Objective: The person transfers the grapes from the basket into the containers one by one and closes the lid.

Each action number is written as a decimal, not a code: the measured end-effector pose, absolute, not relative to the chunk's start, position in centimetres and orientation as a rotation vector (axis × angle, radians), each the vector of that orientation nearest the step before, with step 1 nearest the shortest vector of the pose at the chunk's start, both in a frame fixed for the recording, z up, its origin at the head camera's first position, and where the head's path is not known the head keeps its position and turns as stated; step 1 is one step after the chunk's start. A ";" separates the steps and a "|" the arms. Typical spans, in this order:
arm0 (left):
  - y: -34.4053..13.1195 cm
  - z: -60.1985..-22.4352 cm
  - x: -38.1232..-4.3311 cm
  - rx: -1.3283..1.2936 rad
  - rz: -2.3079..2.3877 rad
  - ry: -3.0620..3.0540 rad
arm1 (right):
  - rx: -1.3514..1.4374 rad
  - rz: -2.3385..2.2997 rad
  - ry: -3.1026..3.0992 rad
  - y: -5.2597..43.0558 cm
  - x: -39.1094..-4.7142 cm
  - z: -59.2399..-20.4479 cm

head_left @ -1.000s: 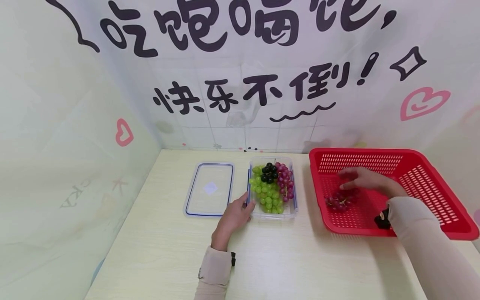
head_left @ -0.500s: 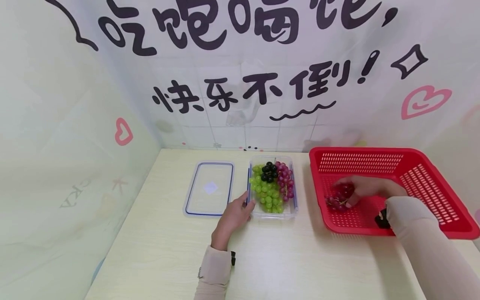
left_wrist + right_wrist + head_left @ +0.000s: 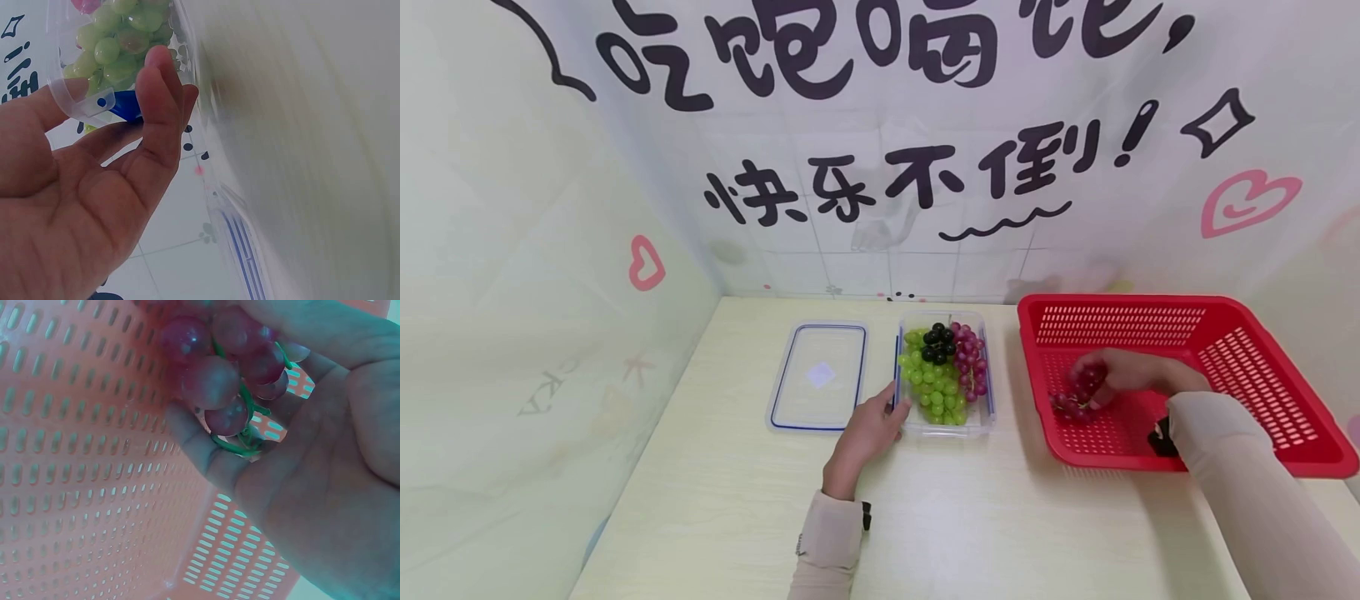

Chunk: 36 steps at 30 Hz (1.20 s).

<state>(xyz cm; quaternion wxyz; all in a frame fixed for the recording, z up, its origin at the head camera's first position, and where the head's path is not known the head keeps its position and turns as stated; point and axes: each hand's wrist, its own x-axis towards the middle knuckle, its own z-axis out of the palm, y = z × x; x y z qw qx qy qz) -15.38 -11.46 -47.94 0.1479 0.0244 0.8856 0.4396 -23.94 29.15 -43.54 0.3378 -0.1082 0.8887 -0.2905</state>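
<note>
In the head view, a clear plastic container (image 3: 938, 430) holds green grapes (image 3: 937, 387), black grapes (image 3: 937, 343) and purple-red grapes (image 3: 972, 362). My left hand (image 3: 872, 431) grips its near left corner. The left wrist view shows thumb and fingers on either side of that corner, by a blue clip (image 3: 127, 105). Inside the red basket (image 3: 1120, 461), my right hand (image 3: 1131, 372) holds a bunch of red grapes (image 3: 1075, 407). In the right wrist view its fingers curl round the grapes (image 3: 211, 382) and their green stem (image 3: 247, 403); some fingertips are hidden behind them.
A clear lid with a blue seal (image 3: 818, 379) lies flat left of the container. Pale wooden tabletop (image 3: 955, 517) stretches in front. A white sheet (image 3: 850, 267) with black characters hangs behind the table. The basket's raised slotted walls surround the right hand.
My right hand has come down onto the red grapes in the basket, and its fingers have closed round them. My left hand and the container have stayed in place.
</note>
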 end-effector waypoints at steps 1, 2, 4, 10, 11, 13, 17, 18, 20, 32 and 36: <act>-11.4 -47.9 -15.4 0.071 1.264 2.548 | -0.276 -0.765 2.310 29.2 -23.9 -43.6; -11.4 -47.9 -15.4 0.071 1.264 2.547 | -0.277 -0.773 2.308 29.2 -23.9 -43.6; -11.4 -47.9 -15.4 0.068 1.264 2.548 | -0.270 -0.791 2.299 29.4 -23.9 -43.7; -11.4 -48.0 -15.4 0.059 1.260 2.547 | -0.260 -0.819 2.289 29.8 -24.0 -43.9; -11.4 -48.0 -15.4 0.059 1.258 2.548 | -0.253 -0.822 2.290 29.9 -23.9 -44.0; -11.4 -48.0 -15.4 0.062 1.253 2.550 | -0.255 -0.827 2.291 30.0 -23.9 -43.9; -11.4 -48.0 -15.4 0.063 1.248 2.553 | -0.261 -0.841 2.280 30.2 -23.7 -43.8; -11.4 -47.9 -15.4 0.061 1.247 2.552 | -0.266 -0.847 2.274 30.3 -23.7 -43.7; -11.4 -47.9 -15.4 0.059 1.248 2.551 | -0.260 -0.865 2.262 30.3 -23.6 -43.5; -11.4 -47.8 -15.2 0.057 1.246 2.548 | -0.268 -1.001 2.280 31.1 -23.7 -43.1; -11.4 -47.8 -15.3 0.058 1.245 2.549 | -0.266 -1.057 2.305 31.6 -23.8 -43.0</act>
